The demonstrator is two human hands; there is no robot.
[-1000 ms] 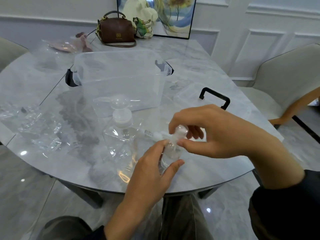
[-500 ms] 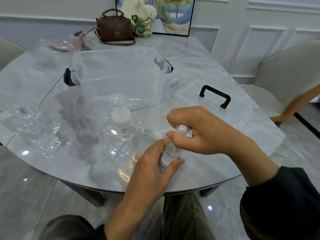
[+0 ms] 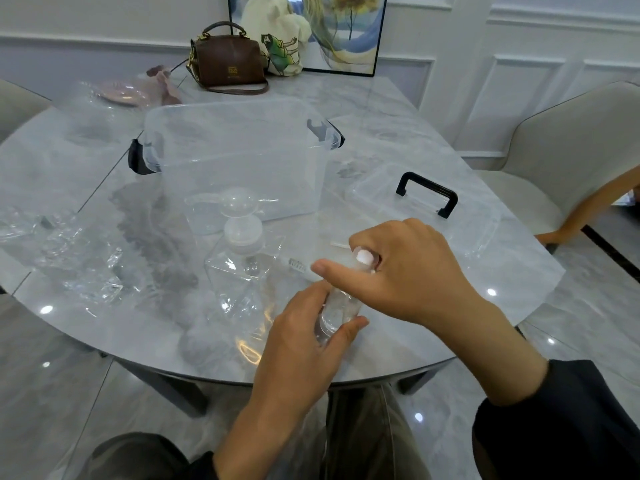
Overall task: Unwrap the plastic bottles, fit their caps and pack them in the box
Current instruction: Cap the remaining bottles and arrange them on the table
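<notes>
Our left hand (image 3: 304, 344) holds the small clear bottle (image 3: 337, 311) in curled fingers (image 3: 346, 330) over the near edge of the counter (image 3: 519, 271), and our right hand (image 3: 412, 271) pinches the cap (image 3: 364, 257) on top.

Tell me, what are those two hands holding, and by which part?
Both hold one small clear bottle. The left hand grips its lower body, and the right hand pinches the white cap at its top.
</notes>
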